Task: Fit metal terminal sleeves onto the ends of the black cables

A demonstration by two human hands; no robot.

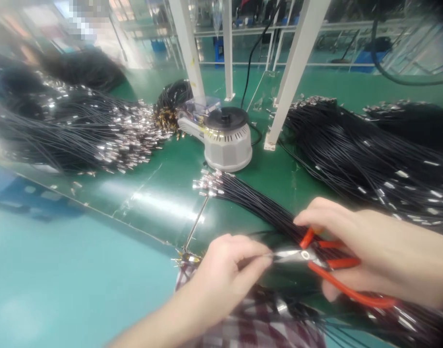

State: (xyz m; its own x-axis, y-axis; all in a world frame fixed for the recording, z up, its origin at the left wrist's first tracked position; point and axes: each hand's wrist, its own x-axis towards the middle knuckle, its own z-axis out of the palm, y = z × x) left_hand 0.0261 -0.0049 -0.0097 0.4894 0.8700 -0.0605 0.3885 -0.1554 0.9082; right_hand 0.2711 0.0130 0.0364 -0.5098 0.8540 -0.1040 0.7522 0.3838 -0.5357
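My right hand [373, 246] is wrapped round orange-handled snips [305, 255], whose slim metal jaws point left. At the jaw tips, my left hand [228, 270] is closed in a pinch between thumb and forefinger. What it pinches is too small and hidden to make out. Just behind both hands lies a bundle of black cables [261, 200], its silver connector ends [209, 182] toward the left. More black cables with silver ends lie under and beside my right hand, partly hidden by it.
A round white tape dispenser [228, 147] with a black top stands behind the bundle on the green table [152, 203]. Large cable heaps lie at left [83, 125] and right [337, 140]. White posts [295, 67] rise from the tabletop. Checkered cloth [257, 324] shows below my hands.
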